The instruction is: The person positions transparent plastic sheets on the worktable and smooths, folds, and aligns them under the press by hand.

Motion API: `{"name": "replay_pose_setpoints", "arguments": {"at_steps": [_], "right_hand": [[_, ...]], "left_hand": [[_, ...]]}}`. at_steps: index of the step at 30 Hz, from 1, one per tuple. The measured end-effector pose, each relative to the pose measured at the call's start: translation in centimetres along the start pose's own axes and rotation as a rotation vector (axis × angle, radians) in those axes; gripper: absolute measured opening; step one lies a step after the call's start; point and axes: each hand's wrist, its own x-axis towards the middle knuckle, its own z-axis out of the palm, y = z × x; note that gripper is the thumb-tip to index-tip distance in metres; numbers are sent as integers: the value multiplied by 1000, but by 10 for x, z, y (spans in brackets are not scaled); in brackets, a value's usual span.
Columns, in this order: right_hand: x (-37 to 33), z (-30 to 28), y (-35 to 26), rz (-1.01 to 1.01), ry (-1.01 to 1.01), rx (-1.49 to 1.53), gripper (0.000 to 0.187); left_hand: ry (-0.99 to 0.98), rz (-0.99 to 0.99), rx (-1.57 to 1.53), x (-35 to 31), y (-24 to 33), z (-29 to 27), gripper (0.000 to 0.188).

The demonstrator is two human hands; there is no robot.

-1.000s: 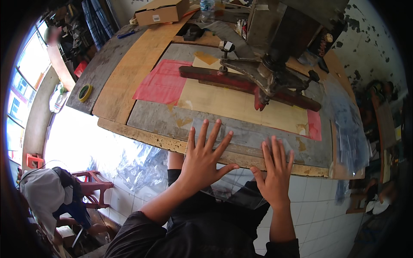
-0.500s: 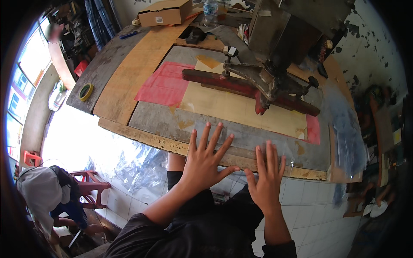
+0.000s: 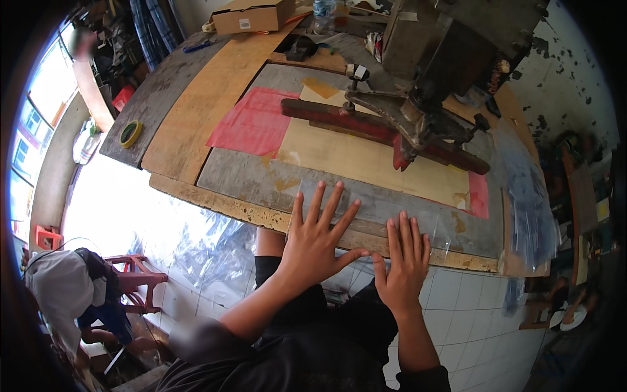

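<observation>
While both palms press flat: clear plastic sheet (image 3: 385, 215), grey wooden counter (image 3: 261, 176)
Left hand (image 3: 313, 245): fingers spread, grip released
Right hand (image 3: 401, 264): flat, grip released

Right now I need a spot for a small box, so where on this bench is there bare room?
The bare patches are the pale wooden board between the tape roll and red sheet, and the tan sheet below the red bar. It is crowded at the near edge, where left hand and right hand press clear film, and under the machine arm.
</observation>
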Motion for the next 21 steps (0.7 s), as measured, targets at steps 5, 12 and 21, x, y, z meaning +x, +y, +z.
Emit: {"name": "replay_pose_setpoints", "arguments": {"at_steps": [5,12,21], "right_hand": [[0,-4,-1,33,-14,102,67],[-3,2,2,-30,64,231,78],[-4,3,4,-8,88,151,81]], "left_hand": [[-3,-1,2,0,1,0,93],[-13,-1,-18,2,4,-5,90],[-5,7,7,0,3,-2,83]]}}
